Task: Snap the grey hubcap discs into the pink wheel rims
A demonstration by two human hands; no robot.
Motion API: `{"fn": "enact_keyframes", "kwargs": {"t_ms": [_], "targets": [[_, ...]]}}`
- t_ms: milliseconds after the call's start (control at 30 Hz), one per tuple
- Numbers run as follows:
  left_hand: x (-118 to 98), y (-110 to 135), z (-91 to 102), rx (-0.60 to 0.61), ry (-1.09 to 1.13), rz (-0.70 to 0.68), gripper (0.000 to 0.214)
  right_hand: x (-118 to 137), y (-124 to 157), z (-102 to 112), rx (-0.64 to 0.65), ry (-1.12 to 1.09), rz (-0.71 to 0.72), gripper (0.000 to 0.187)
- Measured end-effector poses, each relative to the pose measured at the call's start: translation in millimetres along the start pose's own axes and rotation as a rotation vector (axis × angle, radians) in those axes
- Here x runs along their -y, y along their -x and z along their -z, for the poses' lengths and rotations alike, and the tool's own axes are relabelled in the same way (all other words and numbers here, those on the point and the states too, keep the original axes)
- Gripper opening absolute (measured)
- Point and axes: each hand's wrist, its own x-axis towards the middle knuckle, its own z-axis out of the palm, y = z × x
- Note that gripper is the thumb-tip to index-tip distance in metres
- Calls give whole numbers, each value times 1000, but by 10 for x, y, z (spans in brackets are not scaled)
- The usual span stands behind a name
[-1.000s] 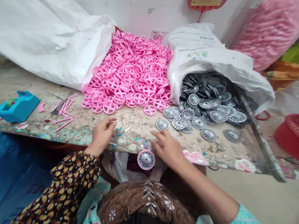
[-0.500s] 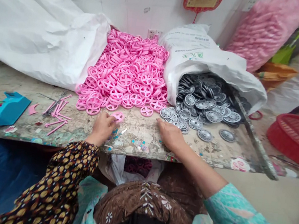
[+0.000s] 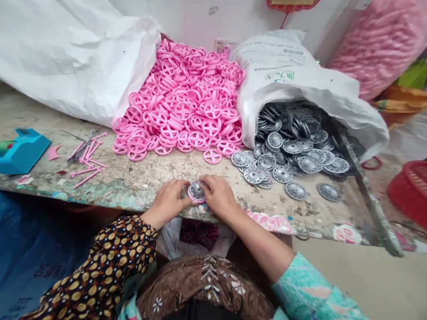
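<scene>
Near the table's front edge, my left hand (image 3: 169, 200) and my right hand (image 3: 219, 197) meet around a small wheel. A round silver-grey hubcap-like disc (image 3: 197, 190) lies on top of a pink wheel (image 3: 192, 199), whose rim peeks out below it. My left fingers grip the pink wheel from the left. From the other side, my right fingers press on the grey disc. Beyond my hands spreads a heap of pink wheels (image 3: 187, 104) with crossed spokes. Loose grey discs (image 3: 282, 174) spill from the mouth of a white sack (image 3: 291, 80) at the right.
A blue tape dispenser (image 3: 22, 154) and several pink sticks (image 3: 90, 159) lie at the left. Another white sack (image 3: 70, 61) flanks the pink heap. To the right are a long worn bar (image 3: 371, 198), a red basket (image 3: 426, 199) and pink-and-white round stickers (image 3: 268, 221) at the edge.
My right hand has come left from the grey pile with a disc. My left hand has moved right and nearer with a pink wheel. The disc now lies on the wheel.
</scene>
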Motion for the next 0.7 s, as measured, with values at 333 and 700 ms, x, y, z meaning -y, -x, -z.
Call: {"fn": "enact_keyframes", "kwargs": {"t_ms": [333,700], "targets": [[-64,50,-52,8,-103,49,54,38,-18,-10,71,-110,-44,22],[-79,89,-70,13,-83,78,59,20,10,16,135,71,-42,27]]}}
